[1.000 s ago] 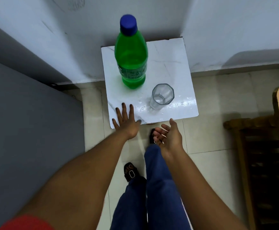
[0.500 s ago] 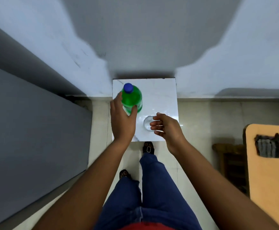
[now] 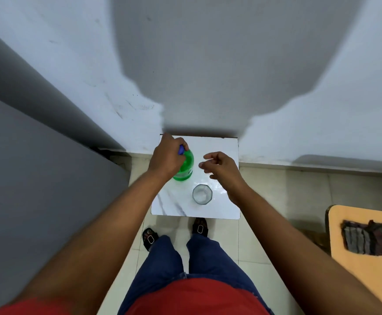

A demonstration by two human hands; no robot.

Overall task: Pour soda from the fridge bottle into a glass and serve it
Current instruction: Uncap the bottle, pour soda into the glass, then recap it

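A green soda bottle (image 3: pixel 185 168) with a blue cap (image 3: pixel 181 150) stands upright on a small white marble-patterned table (image 3: pixel 174 205). My left hand (image 3: pixel 166 155) is wrapped around the top of the bottle at the cap. An empty clear glass (image 3: pixel 202 193) stands on the table to the right and nearer to me than the bottle. My right hand (image 3: pixel 221 167) hovers open above the table, right of the bottle and beyond the glass, holding nothing.
The table sits against a pale wall (image 3: pixel 208 64). A grey fridge side (image 3: pixel 37 167) fills the left. At the right stand an orange wooden surface (image 3: pixel 365 269) with a dark folded cloth (image 3: pixel 369 239). My legs and sandals stand on the tiled floor (image 3: pixel 276 189) below the table.
My left hand slid up from the bottle's side to its cap. My right hand moved off the glass, further back and right. The camera view rose higher.
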